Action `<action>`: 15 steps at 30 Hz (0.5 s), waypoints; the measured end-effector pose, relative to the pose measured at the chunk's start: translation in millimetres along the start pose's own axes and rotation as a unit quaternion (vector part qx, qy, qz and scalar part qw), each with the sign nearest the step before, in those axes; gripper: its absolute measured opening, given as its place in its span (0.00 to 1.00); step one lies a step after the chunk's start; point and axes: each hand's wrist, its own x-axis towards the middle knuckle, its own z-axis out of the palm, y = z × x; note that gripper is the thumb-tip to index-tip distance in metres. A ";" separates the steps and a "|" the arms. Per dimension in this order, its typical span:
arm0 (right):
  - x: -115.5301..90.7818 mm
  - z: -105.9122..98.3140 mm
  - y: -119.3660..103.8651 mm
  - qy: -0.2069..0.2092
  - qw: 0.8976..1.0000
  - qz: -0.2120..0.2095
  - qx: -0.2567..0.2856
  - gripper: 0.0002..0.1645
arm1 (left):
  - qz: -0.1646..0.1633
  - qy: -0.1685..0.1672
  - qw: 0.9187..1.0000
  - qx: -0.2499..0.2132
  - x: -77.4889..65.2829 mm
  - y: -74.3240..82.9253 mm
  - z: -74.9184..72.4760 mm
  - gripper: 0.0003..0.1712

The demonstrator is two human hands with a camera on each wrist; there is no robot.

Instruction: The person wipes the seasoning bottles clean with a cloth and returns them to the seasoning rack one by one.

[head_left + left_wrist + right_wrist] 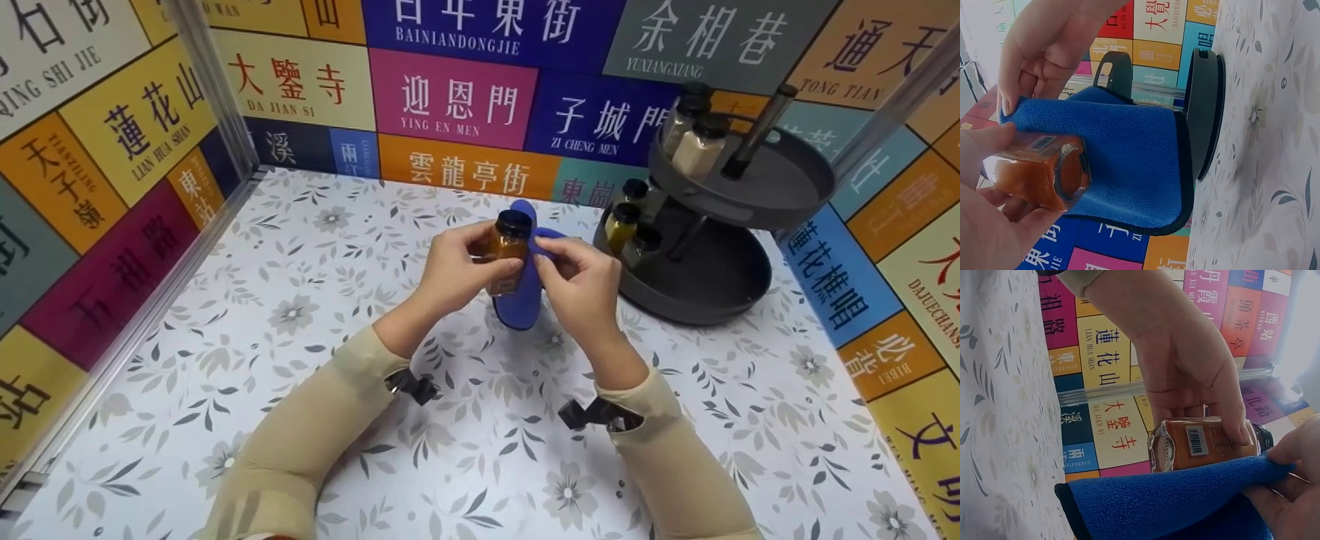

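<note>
My left hand [461, 266] grips a glass spice jar [507, 251] with a black lid and orange-brown contents, thumb on one side and fingers on the other. A barcode label shows on the jar [1202, 441] in the right wrist view. My right hand [581, 277] pinches a blue cloth [520, 304] with dark edging between thumb and fingers. Hanging down from the pinch, the cloth [1129, 157] lies right along the jar's side. Both hands are raised over the table, close together.
A dark two-tier round rack [697, 300] stands at the back right. Its upper tier bears jars with black lids, one pale jar [699, 150] among them; a yellow jar [621, 229] and others sit below. Printed panels [450, 97] wall the floral-patterned table [300, 405].
</note>
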 end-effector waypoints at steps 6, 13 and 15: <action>0.3 -1.2 1.9 0.010 0.999 -0.011 -0.028 0.12 | 0.009 -0.019 0.999 0.024 -0.7 1.5 0.9 0.25; 3.6 -2.8 4.6 0.010 1.000 0.016 -0.005 0.12 | 0.018 -0.049 0.998 0.025 -1.6 4.2 0.1 0.27; 5.3 -3.6 5.3 0.008 1.000 0.025 0.008 0.12 | 0.020 -0.065 0.998 0.019 -3.2 5.1 0.3 0.28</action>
